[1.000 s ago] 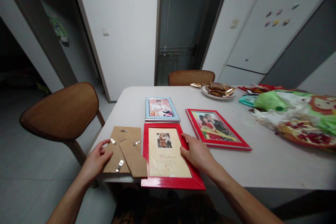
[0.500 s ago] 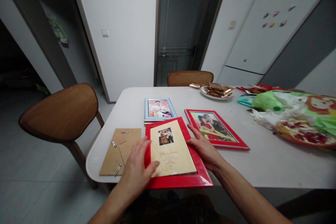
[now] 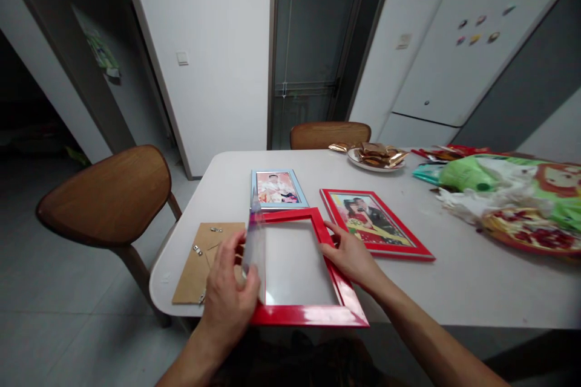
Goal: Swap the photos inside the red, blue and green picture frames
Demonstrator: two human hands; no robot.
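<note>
Pinching a thin see-through sheet (image 3: 258,248) between thumb and fingers of the left hand (image 3: 230,281), just left of lower centre, tilted steeply along the left side of the red frame (image 3: 313,315). Clamping that frame's right side with the right hand (image 3: 351,260), at lower centre. Reaching the near edge of the white table (image 3: 445,290) with the bottom bar. Coming close to the blue frame (image 3: 275,187) with the top bar; touching or just apart, cannot tell. Leaving only a narrow strip toward the red-bordered photo (image 3: 374,221), right of centre. Partly covering the brown board (image 3: 188,281), lower left, with the left hand. Opening out widest at lower right, below the plate (image 3: 362,164) and green bag (image 3: 469,175).
</note>
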